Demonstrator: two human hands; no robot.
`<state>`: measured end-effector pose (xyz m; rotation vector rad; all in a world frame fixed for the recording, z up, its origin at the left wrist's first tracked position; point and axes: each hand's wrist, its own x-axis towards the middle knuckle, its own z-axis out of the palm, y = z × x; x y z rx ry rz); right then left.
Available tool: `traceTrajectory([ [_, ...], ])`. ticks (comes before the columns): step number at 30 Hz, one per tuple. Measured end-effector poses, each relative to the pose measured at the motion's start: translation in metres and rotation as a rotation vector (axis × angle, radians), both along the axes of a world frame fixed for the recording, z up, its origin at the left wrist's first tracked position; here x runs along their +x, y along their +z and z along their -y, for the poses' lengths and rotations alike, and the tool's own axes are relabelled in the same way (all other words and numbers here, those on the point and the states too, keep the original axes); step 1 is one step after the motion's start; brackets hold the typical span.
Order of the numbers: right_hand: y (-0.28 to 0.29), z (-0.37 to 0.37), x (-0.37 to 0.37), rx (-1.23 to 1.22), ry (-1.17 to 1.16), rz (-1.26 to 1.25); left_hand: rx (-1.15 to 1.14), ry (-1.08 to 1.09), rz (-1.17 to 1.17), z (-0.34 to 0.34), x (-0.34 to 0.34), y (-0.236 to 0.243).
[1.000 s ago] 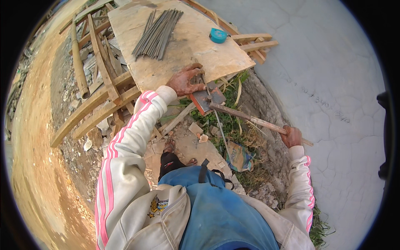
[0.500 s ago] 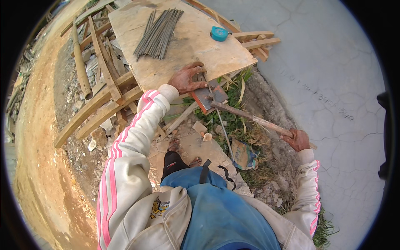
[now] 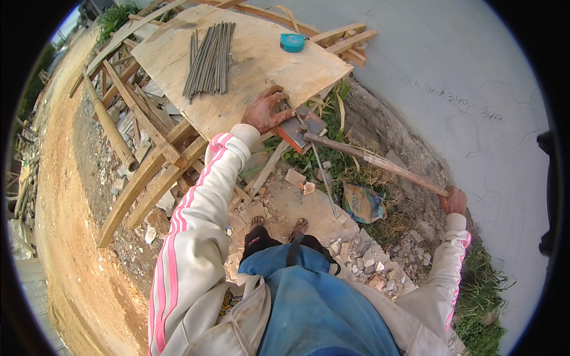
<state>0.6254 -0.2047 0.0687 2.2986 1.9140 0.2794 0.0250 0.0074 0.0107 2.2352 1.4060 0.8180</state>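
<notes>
At the near edge of a plywood board [image 3: 261,65], my left hand [image 3: 264,111] presses down with curled fingers on a thin steel rod [image 3: 324,178]. The rod crosses a small metal plate with upright pegs [image 3: 293,132], orange-red along its side, and its long end slants down toward the ground. Far to the right, my right hand [image 3: 454,200] is closed round the end of a long, rusty lever bar [image 3: 392,165]. The bar's other end rests against the pegs by the rod; exactly how it grips there is too small to tell.
Several cut steel rods [image 3: 211,59] lie bundled on the board, with a teal tape measure [image 3: 292,42] at its far right. Timber beams [image 3: 145,199] and a bamboo pole [image 3: 110,121] stand left. A grey wall [image 3: 451,71] rises right; rubble [image 3: 374,261] and a crumpled sack [image 3: 363,203] lie below.
My right hand has moved outward to the right with the lever bar. My left hand stays on the rod at the plate. The whole view has shifted a little.
</notes>
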Motion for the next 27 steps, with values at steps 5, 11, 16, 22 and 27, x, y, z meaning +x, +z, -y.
traceTrajectory([
  [5, -0.012, 0.155, -0.097, 0.071, -0.301, -0.019, -0.021, -0.001, 0.013, 0.001, 0.001, -0.001],
  [11, -0.012, 0.225, -0.200, 0.149, -0.525, -0.055, 0.002, -0.067, 0.042, -0.005, -0.004, 0.001],
  [16, 0.001, 0.260, -0.289, 0.152, -0.672, -0.007, 0.110, -0.126, -0.039, -0.009, -0.013, -0.002],
  [22, -0.004, 0.287, -0.374, 0.196, -0.820, -0.083, 0.086, -0.133, 0.016, -0.014, -0.017, -0.014],
  [27, 0.010, 0.295, -0.342, -0.062, -0.672, -0.405, 0.122, -0.282, 0.067, -0.028, -0.012, -0.018],
])
